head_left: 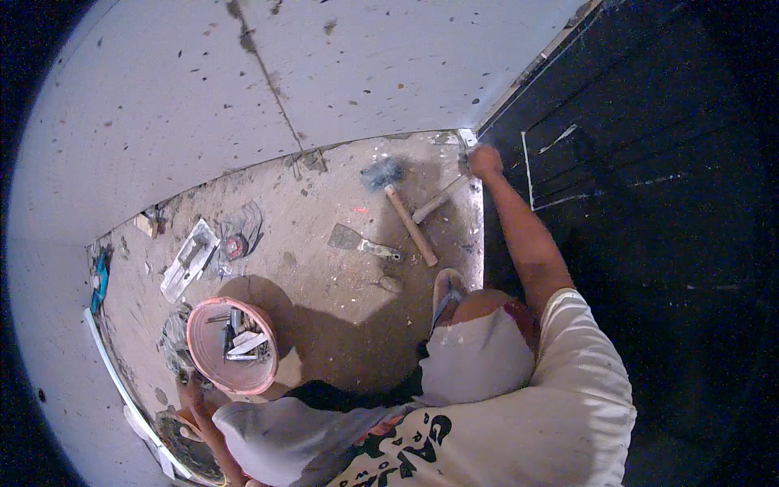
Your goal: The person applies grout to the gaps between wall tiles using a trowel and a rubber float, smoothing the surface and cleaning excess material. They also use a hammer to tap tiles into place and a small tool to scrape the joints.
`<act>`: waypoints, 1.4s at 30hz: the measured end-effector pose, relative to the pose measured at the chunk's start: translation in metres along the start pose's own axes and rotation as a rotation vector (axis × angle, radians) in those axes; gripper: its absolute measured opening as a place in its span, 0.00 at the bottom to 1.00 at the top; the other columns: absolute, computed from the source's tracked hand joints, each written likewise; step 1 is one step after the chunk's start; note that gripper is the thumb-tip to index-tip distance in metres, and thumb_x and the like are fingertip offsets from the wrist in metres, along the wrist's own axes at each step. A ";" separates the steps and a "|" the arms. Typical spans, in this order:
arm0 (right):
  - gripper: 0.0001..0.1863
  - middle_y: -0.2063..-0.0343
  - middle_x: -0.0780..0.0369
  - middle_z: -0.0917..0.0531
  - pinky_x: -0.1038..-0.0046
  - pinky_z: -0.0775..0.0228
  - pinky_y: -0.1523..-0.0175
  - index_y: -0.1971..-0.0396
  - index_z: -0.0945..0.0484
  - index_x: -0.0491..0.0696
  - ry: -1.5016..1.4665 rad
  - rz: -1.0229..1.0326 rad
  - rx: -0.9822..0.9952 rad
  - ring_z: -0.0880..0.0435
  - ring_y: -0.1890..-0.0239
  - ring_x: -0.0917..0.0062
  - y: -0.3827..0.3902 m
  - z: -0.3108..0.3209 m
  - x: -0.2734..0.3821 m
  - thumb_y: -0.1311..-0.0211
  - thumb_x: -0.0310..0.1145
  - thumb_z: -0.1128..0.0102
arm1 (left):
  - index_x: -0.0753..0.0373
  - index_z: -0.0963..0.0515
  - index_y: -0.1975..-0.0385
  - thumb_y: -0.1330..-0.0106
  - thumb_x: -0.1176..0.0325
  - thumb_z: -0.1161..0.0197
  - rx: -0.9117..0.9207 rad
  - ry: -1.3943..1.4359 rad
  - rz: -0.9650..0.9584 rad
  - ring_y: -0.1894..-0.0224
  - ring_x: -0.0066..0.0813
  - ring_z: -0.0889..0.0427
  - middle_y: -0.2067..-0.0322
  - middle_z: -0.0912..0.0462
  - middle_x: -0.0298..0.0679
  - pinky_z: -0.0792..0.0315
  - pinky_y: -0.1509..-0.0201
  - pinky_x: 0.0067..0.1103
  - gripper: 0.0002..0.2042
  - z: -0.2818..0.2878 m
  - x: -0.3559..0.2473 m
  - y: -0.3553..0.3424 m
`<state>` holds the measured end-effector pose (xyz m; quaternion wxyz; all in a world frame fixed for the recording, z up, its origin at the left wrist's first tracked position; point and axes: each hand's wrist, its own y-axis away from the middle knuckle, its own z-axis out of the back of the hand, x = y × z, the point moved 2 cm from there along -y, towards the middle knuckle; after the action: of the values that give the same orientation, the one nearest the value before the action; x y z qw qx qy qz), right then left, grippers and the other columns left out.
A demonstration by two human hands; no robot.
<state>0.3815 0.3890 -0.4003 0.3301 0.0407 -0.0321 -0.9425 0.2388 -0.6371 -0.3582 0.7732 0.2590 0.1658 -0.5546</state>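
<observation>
My right hand is closed at the right corner of the rough floor, beside the head end of a second wooden-handled tool; what it grips is unclear. A rubber mallet lies left of that, above a scraper. My left hand is at the lower left beside a pink bucket holding assorted small tools; its fingers are too small and dim to read.
A white trowel, a tape roll, a teal tool and a long pale strip lie leftward. A pale wall rises ahead, a dark grooved panel at right. My sandalled foot is below the mallet.
</observation>
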 end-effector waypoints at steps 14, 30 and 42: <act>0.08 0.64 0.53 0.14 0.60 0.20 0.56 0.69 0.15 0.47 -0.229 -0.224 -0.120 0.14 0.59 0.57 -0.035 0.003 0.031 0.46 0.33 0.39 | 0.71 0.27 0.44 0.37 0.61 0.34 -0.032 -0.448 -0.238 0.41 0.48 0.26 0.45 0.24 0.55 0.34 0.36 0.33 0.25 0.036 -0.151 -0.033; 0.08 0.63 0.53 0.16 0.57 0.23 0.52 0.69 0.18 0.45 -0.351 -0.208 -0.179 0.16 0.59 0.56 -0.059 -0.036 0.058 0.45 0.33 0.40 | 0.67 0.25 0.48 0.38 0.66 0.33 0.050 -0.517 -0.603 0.42 0.46 0.26 0.46 0.22 0.49 0.33 0.38 0.33 0.20 0.057 -0.337 0.018; 0.12 0.61 0.52 0.16 0.56 0.24 0.51 0.61 0.19 0.45 -0.262 -0.093 -0.029 0.16 0.58 0.54 -0.019 0.016 0.063 0.43 0.33 0.45 | 0.67 0.25 0.50 0.42 0.74 0.32 0.261 -0.303 -0.746 0.48 0.47 0.21 0.52 0.20 0.51 0.28 0.44 0.32 0.19 -0.046 -0.405 0.056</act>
<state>0.3194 0.3647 -0.3891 0.2797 -0.0862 -0.0593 -0.9544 0.1590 -0.2837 -0.1632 0.4959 0.1924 0.0612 -0.8446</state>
